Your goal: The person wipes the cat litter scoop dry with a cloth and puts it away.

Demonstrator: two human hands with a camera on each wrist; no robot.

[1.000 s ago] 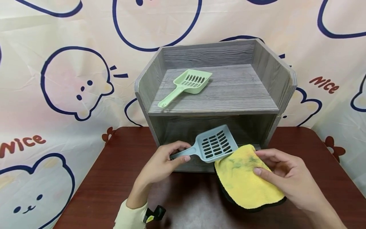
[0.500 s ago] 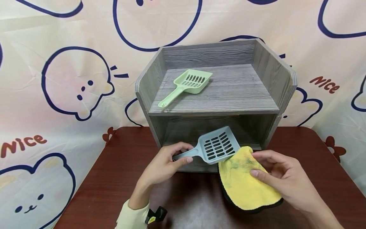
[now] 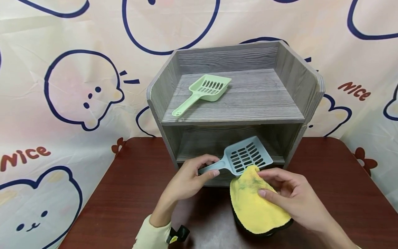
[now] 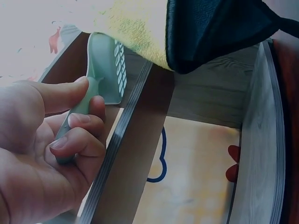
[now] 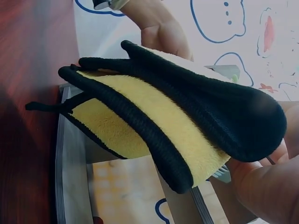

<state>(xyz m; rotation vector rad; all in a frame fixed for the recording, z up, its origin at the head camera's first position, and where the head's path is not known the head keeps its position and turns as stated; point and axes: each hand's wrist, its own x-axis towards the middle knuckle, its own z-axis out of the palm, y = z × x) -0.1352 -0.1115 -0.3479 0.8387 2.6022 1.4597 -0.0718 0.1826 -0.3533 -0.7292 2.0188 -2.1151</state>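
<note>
My left hand (image 3: 189, 180) grips the handle of a light blue litter scoop (image 3: 247, 156) in the head view, its slotted pan pointing right and tilted. Thumb and curled fingers wrap the handle in the left wrist view. Between thumb and fingers my right hand (image 3: 296, 197) pinches a folded yellow cloth (image 3: 259, 207) with dark edging and smudges near its top. The cloth's top overlaps the pan's lower edge. In the right wrist view the folded cloth (image 5: 154, 112) covers most of the scoop.
Behind the hands stands a grey wood-grain shelf unit (image 3: 258, 97) on a dark red-brown table (image 3: 118, 207). A pale green litter scoop (image 3: 209, 88) lies on its upper level. A cartoon-printed curtain (image 3: 93, 20) hangs at the back and sides.
My left hand and the blue scoop have moved slightly right. My right hand and the cloth have shifted left, from the pan's front corner along its lower edge. The green scoop stays put.
</note>
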